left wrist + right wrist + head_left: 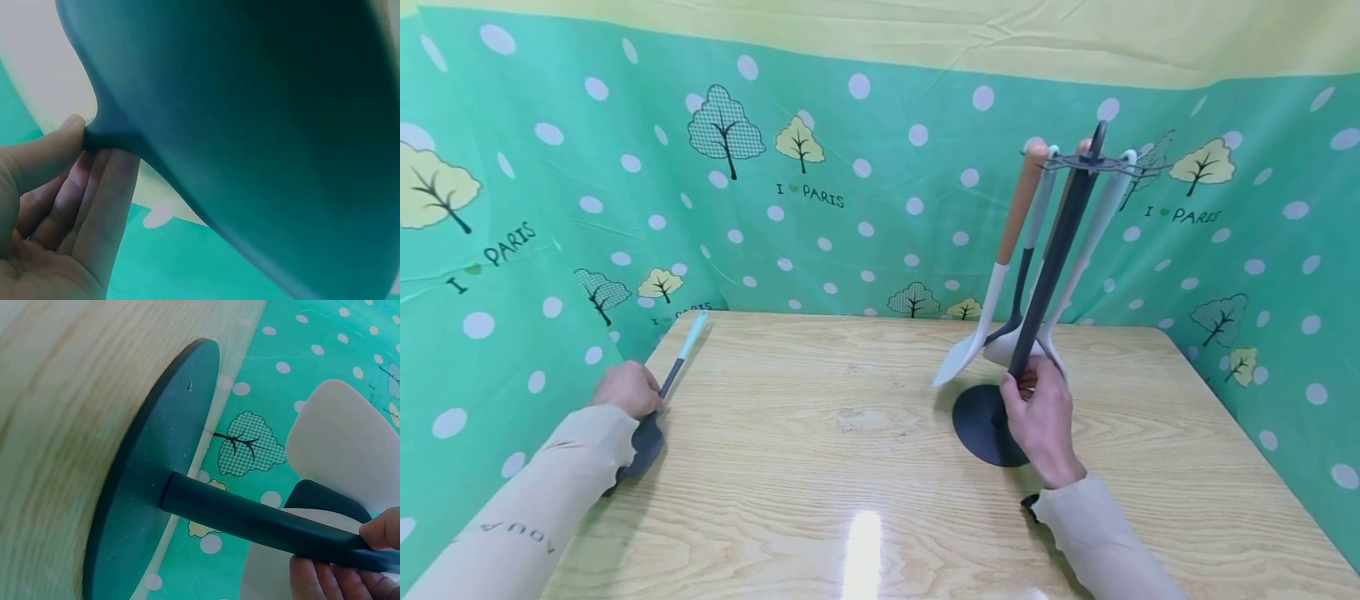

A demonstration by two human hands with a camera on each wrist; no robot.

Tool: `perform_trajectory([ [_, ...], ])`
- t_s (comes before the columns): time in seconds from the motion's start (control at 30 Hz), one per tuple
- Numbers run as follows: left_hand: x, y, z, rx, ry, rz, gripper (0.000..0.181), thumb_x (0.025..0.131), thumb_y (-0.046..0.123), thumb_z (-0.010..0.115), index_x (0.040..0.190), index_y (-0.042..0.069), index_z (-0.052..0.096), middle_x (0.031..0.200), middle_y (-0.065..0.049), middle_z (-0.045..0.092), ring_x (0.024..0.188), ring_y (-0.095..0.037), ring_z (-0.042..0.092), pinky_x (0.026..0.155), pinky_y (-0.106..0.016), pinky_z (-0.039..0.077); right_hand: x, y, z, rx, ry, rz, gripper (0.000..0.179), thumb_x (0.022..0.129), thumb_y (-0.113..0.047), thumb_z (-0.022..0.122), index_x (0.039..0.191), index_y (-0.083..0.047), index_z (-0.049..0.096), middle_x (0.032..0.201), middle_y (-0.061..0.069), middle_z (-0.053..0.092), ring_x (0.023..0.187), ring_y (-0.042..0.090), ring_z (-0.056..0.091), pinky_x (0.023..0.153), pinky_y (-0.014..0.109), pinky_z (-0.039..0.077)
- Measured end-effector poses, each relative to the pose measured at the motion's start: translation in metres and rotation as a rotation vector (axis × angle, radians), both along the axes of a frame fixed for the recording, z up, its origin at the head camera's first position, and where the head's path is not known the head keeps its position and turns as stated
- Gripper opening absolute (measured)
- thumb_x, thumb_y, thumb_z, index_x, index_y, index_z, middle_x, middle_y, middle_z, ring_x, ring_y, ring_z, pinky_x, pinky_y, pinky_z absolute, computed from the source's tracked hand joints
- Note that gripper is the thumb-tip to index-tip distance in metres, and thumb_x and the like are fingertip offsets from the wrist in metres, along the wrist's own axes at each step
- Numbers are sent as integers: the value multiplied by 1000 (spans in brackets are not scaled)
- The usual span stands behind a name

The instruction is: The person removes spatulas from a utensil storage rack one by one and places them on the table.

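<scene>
My left hand point(628, 387) pinches a dark grey spatula point(646, 446) by its neck at the table's left edge. Its handle ends in light blue and points away toward the back. In the left wrist view the broad spatula blade point(237, 125) fills much of the picture, thumb on one side of the neck and fingers on the other. On the right, my right hand point(1045, 408) grips the lower black pole of a utensil stand point(1054, 267). The round black base point(153, 462) sits on the table. A white spatula with a brown handle point(1022, 204) and several other utensils hang from the top hooks.
The wooden table point(820, 400) stretches between the two hands. A green curtain point(880, 200) with dots and trees surrounds its back and sides. A small black object point(1030, 507) shows beside the right sleeve.
</scene>
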State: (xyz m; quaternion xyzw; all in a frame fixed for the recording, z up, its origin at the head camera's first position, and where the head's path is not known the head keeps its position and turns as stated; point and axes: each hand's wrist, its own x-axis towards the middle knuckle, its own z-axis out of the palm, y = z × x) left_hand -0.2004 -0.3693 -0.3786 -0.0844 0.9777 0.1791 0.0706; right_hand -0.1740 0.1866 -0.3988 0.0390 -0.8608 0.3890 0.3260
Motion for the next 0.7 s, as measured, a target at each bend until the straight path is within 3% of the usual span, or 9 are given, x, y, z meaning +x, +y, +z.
perform_trajectory([
  [0.7,-4,2,-2,-81,-59,-46,15,73,10,76,71,-1,67,68,-11,62,64,-26,54,54,-35,46,-1,0,1,12,1,-6,16,89,-10,62,99,0,55,88,12,59,77,23,59,69,39,54],
])
